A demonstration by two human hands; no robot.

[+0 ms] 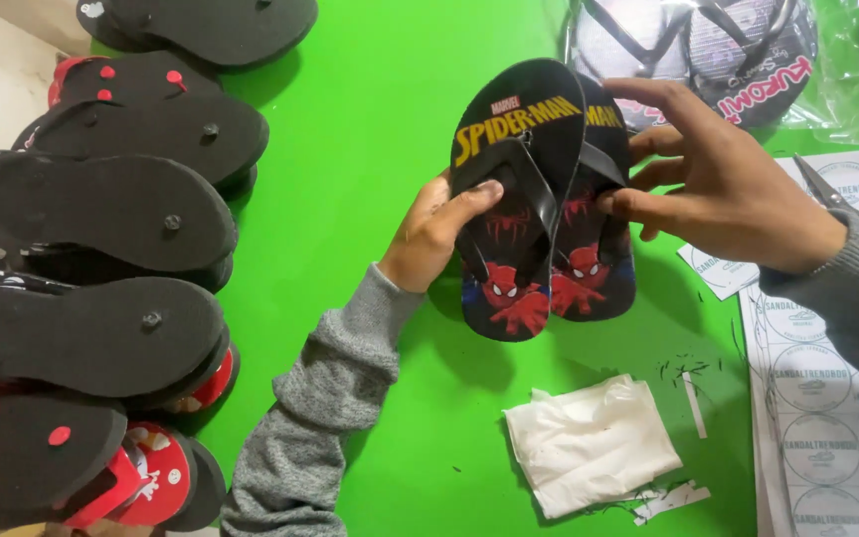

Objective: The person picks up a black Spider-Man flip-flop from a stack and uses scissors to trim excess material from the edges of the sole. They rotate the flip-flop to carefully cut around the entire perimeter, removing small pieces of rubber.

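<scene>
While we hold a pair of black foam flip-flops with a red cartoon print (pixel 539 214) above the green table (pixel 380 149), both hands grasp them.

From the head camera, our left hand (pixel 434 234) clasps the near sandal, thumb pressed on its black strap; our right hand (pixel 723 184) pinches the far sandal's edge with spread fingers. To do this well, we judge the soles should stay aligned and flush. Upturned black sandals (pixel 111 209) lie stacked at left, a folded white cloth (pixel 589 443) below, round sticker sheets (pixel 827 398) at right.
</scene>
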